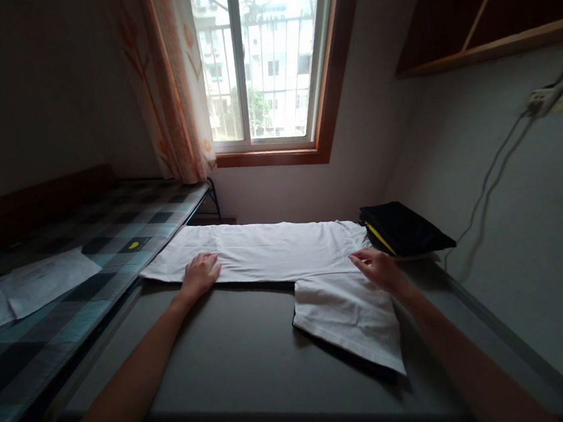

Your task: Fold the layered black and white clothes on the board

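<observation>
A white T-shirt (275,245) lies folded into a long strip across the table. Its sleeve (348,318) spreads toward me on the right, with a dark layer showing along the lower edge. My left hand (202,273) rests on the strip's near edge, left of its middle, fingers extended over the cloth. At the right end, where the sleeve meets the strip, is my right hand (375,266). Its fingers are bent together at the fabric; whether they pinch any cloth is hidden.
The grey table (216,352) stands below a window (265,58). A black folded garment (404,225) with a yellow strip lies at the back right by the wall. On the left is a bed with a checked mattress (161,213) and white papers (47,282). A cable (490,182) hangs down the right wall.
</observation>
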Demonstrator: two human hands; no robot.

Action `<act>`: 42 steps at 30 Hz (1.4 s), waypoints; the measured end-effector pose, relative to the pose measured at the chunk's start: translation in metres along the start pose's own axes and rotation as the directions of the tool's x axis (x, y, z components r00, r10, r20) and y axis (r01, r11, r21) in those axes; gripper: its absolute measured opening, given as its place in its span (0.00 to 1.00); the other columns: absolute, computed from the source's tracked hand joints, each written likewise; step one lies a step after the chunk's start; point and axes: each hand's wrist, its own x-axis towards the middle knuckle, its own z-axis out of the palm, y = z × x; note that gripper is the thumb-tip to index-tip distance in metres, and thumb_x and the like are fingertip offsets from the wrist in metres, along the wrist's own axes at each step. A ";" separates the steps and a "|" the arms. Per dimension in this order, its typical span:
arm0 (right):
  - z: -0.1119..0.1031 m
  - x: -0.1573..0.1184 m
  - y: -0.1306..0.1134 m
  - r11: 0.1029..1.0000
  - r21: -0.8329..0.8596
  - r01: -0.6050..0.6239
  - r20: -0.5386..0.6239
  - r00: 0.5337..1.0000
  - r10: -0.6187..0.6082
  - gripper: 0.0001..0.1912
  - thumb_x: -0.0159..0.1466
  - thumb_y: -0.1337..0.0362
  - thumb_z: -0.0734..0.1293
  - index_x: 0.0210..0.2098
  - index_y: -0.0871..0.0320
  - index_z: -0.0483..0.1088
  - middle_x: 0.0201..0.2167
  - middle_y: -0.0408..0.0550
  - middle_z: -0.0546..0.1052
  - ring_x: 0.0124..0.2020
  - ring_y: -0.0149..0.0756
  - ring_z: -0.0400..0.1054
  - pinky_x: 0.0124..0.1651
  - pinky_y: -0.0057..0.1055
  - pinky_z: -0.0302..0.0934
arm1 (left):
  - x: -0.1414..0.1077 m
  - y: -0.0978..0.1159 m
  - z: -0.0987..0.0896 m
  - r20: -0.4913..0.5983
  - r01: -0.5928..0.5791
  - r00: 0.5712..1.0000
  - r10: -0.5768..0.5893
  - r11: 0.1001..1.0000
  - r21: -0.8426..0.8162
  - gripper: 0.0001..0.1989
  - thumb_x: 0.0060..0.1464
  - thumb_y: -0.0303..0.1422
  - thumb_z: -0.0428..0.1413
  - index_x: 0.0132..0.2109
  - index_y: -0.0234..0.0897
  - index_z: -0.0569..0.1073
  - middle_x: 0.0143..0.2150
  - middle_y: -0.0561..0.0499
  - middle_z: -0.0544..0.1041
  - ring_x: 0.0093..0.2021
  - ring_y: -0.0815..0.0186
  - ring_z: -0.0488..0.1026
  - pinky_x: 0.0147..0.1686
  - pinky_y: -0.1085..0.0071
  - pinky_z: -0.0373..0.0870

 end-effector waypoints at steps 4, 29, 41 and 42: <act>0.028 0.032 0.005 0.990 -0.097 0.101 0.066 0.993 -0.094 0.18 0.64 0.58 0.61 0.45 0.60 0.77 0.49 0.57 0.79 0.54 0.46 0.72 0.59 0.40 0.63 | -0.002 -0.025 -0.009 0.064 0.282 0.954 -0.292 0.951 0.128 0.31 0.62 0.47 0.45 0.66 0.35 0.66 0.68 0.35 0.63 0.69 0.44 0.55 0.65 0.47 0.52; 0.039 0.025 0.069 0.933 -0.355 -0.061 0.092 0.991 0.100 0.28 0.68 0.58 0.59 0.60 0.71 0.69 0.65 0.67 0.64 0.68 0.50 0.56 0.69 0.40 0.48 | -0.007 0.000 -0.002 0.222 -0.020 0.975 -0.003 0.995 0.099 0.29 0.66 0.42 0.42 0.69 0.38 0.61 0.73 0.41 0.55 0.73 0.48 0.48 0.67 0.46 0.47; 0.042 0.025 0.067 0.941 -0.326 -0.094 0.052 0.992 0.117 0.26 0.67 0.58 0.60 0.59 0.68 0.70 0.65 0.65 0.65 0.67 0.50 0.57 0.68 0.42 0.50 | -0.007 -0.010 0.006 0.119 -0.071 0.990 0.077 0.996 -0.055 0.26 0.64 0.45 0.46 0.63 0.39 0.69 0.69 0.40 0.62 0.71 0.47 0.53 0.65 0.42 0.50; 0.042 0.025 0.066 0.941 -0.326 -0.095 0.054 0.991 0.118 0.26 0.67 0.59 0.60 0.59 0.67 0.70 0.65 0.64 0.65 0.67 0.50 0.57 0.68 0.42 0.51 | -0.006 -0.009 0.008 0.106 -0.110 0.987 0.123 0.986 -0.122 0.26 0.63 0.46 0.48 0.61 0.40 0.72 0.68 0.41 0.65 0.71 0.48 0.54 0.66 0.42 0.50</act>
